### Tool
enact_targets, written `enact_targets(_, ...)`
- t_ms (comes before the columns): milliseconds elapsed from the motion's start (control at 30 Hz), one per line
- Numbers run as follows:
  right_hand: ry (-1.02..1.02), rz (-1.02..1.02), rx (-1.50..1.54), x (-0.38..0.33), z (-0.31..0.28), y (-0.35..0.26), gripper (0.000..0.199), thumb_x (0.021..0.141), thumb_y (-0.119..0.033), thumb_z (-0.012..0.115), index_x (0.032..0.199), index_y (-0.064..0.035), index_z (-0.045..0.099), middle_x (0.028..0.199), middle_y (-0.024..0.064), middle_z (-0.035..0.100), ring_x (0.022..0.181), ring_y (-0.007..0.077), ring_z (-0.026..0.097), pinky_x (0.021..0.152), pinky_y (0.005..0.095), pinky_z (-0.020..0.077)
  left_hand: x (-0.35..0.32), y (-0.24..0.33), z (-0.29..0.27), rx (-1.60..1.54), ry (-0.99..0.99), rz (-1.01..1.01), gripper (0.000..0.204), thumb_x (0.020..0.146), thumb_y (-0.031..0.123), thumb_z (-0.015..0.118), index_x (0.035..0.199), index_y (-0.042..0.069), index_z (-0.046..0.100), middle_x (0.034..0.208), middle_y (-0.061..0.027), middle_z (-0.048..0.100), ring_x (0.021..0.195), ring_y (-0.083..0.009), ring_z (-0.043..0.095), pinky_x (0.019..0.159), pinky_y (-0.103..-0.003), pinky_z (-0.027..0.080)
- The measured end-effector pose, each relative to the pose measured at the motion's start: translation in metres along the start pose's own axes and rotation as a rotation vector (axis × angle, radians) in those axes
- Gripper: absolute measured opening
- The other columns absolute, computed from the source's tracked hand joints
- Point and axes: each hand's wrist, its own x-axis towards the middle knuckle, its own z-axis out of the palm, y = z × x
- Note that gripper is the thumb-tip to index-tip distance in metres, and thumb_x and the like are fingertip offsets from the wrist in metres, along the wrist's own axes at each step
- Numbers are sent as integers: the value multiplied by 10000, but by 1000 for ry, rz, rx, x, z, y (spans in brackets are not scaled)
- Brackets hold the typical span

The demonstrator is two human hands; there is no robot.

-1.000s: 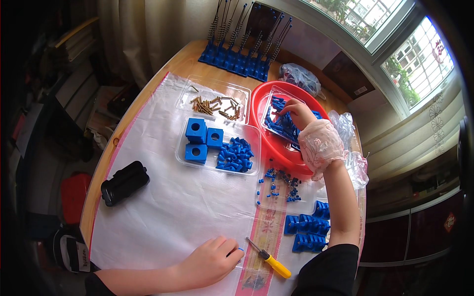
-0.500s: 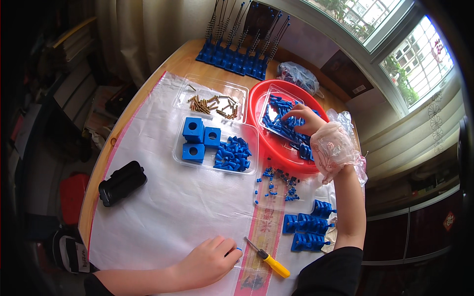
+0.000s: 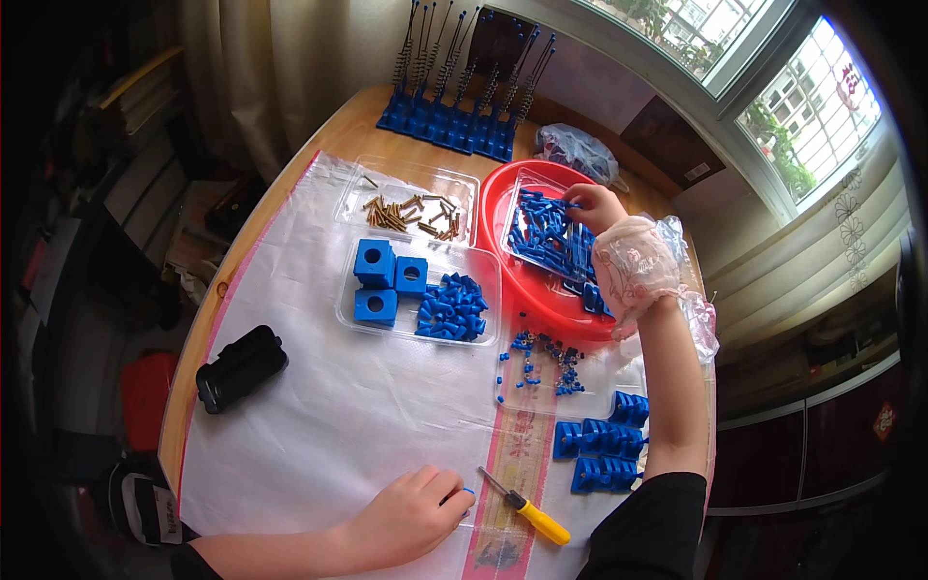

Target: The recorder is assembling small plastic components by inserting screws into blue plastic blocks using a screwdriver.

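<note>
My right hand (image 3: pixel 596 207) reaches over the red basin (image 3: pixel 491 208), its fingers bent together at the right side of a clear tray (image 3: pixel 514 184) of slender blue plastic pieces (image 3: pixel 544 230). What lies between those fingertips is hidden. Around that wrist sits a pale pink floral sleeve cover (image 3: pixel 633 271). My left hand (image 3: pixel 418 507) rests on the white cloth near the front edge, fingers curled around a small blue plastic piece (image 3: pixel 469 490) that shows only at its tip. Just right of it lies a yellow-handled screwdriver (image 3: pixel 537 520).
Clear boxes hold brass screws (image 3: pixel 391 215), blue cubes (image 3: pixel 374 258) with blue cones (image 3: pixel 451 307), and tiny blue parts (image 3: pixel 565 372). Blue assembled blocks (image 3: pixel 604 440) stand near my right forearm. A black case (image 3: pixel 242 367) lies left; blue bases with springs (image 3: pixel 449 121) line the back.
My right hand has shifted slightly up over the tray, toward its far right side, and its fingers have drawn closer together. The left hand stays in place.
</note>
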Motion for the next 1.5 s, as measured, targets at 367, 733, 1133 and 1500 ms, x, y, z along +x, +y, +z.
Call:
enact_targets(367, -187, -91, 56, -6, 6, -23, 272, 797, -25, 683, 1069, -40, 687, 959, 70, 698, 876, 146, 644, 783, 277, 519, -1, 0, 0, 5, 9, -10, 163, 819, 113, 681, 953, 55, 609, 915, -87, 531, 871, -261, 532, 748, -368, 473)
enact_targets(733, -12, -167, -264, -8, 23, -20, 259, 728, -27, 713, 985, -45, 689, 802, 119, 650, 745, 223, 638, 693, 328, 515, 0, 1, -2, 14, 13, 0, 145, 832, 115, 676, 951, 56, 616, 910, -83, 532, 857, -254, 532, 735, -364, 471)
enact_targets(1133, -187, -60, -87, -19, 24, -45, 254, 789, -93, 739, 1037, -52, 701, 885, 93, 691, 769, 180, 654, 730, 308, 526, -1, -1, 0, 15, 1, -8, 153, 829, 118, 681, 952, 56, 615, 918, -87, 537, 866, -257, 537, 744, -368, 473)
enact_targets(1500, -166, -128, -251, -12, 34, -50, 210, 683, -89, 780, 878, -50, 714, 803, 126, 696, 756, 265, 670, 707, 345, 527, -1, 0, 0, 16, -2, -11, 164, 819, 118, 685, 952, 55, 614, 919, -85, 535, 873, -257, 534, 752, -370, 475)
